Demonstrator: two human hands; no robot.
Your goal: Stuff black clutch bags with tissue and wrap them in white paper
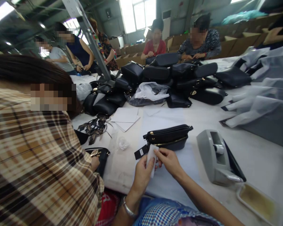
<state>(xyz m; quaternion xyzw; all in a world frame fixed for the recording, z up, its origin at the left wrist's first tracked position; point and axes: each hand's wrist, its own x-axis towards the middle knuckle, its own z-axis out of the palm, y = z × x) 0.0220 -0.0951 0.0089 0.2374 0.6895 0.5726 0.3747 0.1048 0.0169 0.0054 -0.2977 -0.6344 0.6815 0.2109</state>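
Observation:
A small folded piece of white paper or foam (pixel 152 156) is pinched between my two hands over the near edge of the table. My left hand (pixel 141 172) grips its lower left side, with the thumb lying on top. On its upper right side, the fingers of my right hand (pixel 168 160) close on it. Just beyond stands a black zippered handbag (pixel 171 137) with gold zips. A black hang tag (pixel 141 152) with a white label lies at the bag's left, close to my left fingers.
Right of the bag sits a grey tape dispenser (pixel 218 157), with a shallow tray (pixel 257 201) nearer me. Black bags (pixel 155 72) are heaped across the table's back. White cards (pixel 125 115) and a pile of tags (pixel 94 127) lie left. A co-worker in plaid (pixel 37 150) sits close at left.

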